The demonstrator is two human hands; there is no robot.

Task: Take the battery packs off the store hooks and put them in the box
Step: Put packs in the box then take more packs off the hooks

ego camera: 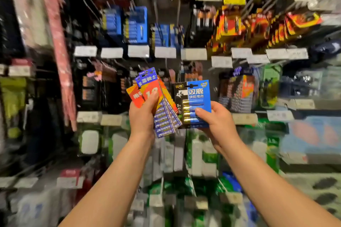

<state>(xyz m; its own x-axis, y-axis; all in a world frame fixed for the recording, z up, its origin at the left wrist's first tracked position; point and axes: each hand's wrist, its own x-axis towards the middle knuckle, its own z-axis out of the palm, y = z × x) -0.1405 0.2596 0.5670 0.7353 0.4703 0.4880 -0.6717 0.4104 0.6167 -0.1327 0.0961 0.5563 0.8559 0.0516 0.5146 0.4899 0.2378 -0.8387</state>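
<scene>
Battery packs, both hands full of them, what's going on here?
A person stands at a store display of hanging goods, holding battery packs in both hands. The left hand grips a fanned bunch of orange packs. The right hand holds one blue pack by its lower part, thumb across the front. More packs hang on the hooks behind, blurred. No box is in view, so nothing shown has been put away yet.

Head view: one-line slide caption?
Left hand grips fanned battery packs; right hand holds one blue pack before store hooks.
</scene>
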